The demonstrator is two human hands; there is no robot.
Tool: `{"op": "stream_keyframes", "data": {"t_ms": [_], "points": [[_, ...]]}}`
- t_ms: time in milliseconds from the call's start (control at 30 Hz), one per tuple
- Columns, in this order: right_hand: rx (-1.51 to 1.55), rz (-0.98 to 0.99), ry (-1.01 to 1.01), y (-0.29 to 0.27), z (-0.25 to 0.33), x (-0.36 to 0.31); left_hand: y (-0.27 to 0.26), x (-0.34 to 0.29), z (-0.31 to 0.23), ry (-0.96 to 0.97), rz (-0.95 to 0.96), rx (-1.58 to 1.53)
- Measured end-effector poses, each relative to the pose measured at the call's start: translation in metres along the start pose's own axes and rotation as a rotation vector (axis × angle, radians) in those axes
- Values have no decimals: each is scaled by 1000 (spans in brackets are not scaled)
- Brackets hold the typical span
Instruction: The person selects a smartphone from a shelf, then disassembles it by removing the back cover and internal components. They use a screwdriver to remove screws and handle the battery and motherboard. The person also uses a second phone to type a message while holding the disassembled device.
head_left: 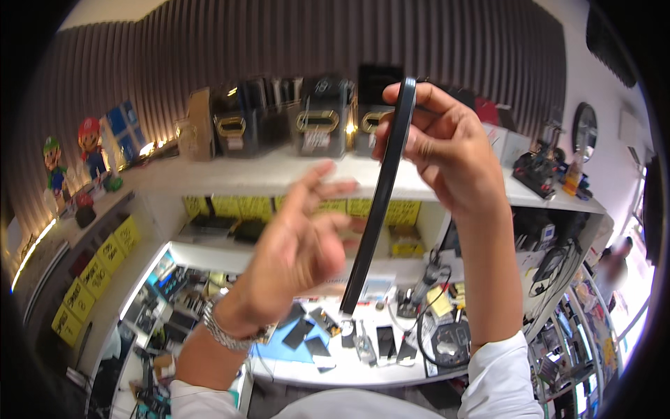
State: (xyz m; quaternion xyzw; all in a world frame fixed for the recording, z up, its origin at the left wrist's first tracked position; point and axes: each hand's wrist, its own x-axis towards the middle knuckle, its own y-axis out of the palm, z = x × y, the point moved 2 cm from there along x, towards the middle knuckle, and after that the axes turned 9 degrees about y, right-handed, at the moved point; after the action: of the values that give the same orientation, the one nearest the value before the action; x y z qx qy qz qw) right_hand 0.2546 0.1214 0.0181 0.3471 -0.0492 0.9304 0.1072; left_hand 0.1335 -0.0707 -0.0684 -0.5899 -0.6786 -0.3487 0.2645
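Raised in front of me is a slim black phone (380,199), seen edge-on and tilted, its top leaning right. My right hand (447,143) grips its upper part, with the thumb on the near side and the fingers around the upper end. The phone's flat faces are turned out of sight. Just left of it is my left hand (300,241), slightly blurred, with its fingers apart and nothing held in them. The fingertips come close to the phone's edge; whether they touch it I cannot tell. A metal-band watch (227,327) circles my left wrist.
Below lies a white workbench (314,377) with a blue mat (279,346), several phones and parts, and a black cable (422,335). A white shelf (279,171) behind carries dark bins (321,140). Two figurines (91,143) stand left; a person (614,269) is far right.
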Motion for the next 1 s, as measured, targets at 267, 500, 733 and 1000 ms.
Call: {"op": "stream_keyframes", "data": {"t_ms": [267,500,733,1000], "points": [[-63,-176,256,122,-144,-125,-40,-187,27,-352,-335,-84],[28,-93,909,144,-267,-171,-87,-273,81,-500,-721,47],[139,-124,1102,140,-341,-183,-115,-308,124,-599,-873,146],[207,-155,1139,123,-379,-199,-127,-314,147,-675,-844,196]]}}
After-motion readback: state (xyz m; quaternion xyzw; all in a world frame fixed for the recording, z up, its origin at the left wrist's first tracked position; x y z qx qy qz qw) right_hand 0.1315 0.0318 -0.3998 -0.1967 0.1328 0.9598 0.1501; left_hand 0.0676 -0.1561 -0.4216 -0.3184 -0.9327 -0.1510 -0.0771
